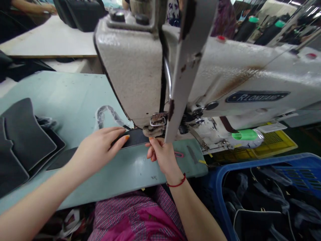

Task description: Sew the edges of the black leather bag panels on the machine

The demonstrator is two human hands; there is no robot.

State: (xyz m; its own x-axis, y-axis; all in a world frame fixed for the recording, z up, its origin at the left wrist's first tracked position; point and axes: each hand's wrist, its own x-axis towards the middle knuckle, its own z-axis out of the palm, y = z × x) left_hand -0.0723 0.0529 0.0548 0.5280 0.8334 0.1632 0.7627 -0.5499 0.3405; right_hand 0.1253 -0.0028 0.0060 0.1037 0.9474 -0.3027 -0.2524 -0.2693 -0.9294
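A black fabric strip [132, 138] lies on the pale green sewing table [75, 95], its far end running under the presser foot [152, 130] of a white industrial sewing machine [135, 67]. My left hand [99, 149] rests on the strip with its fingertips pressing down. My right hand [160, 155] pinches the strip's edge right next to the presser foot. The needle is hidden behind a metal guard and the machine's arm. A stack of dark grey shaped fabric panels [25, 134] lies left of my left hand.
A blue plastic crate [218, 190] of dark fabric goods stands at the lower right. A yellow mesh tray [273, 144] sits behind the table. Clear plastic [107, 117] lies by the machine. At the upper left, a co-worker's arm [32, 5] reaches over another table [50, 38].
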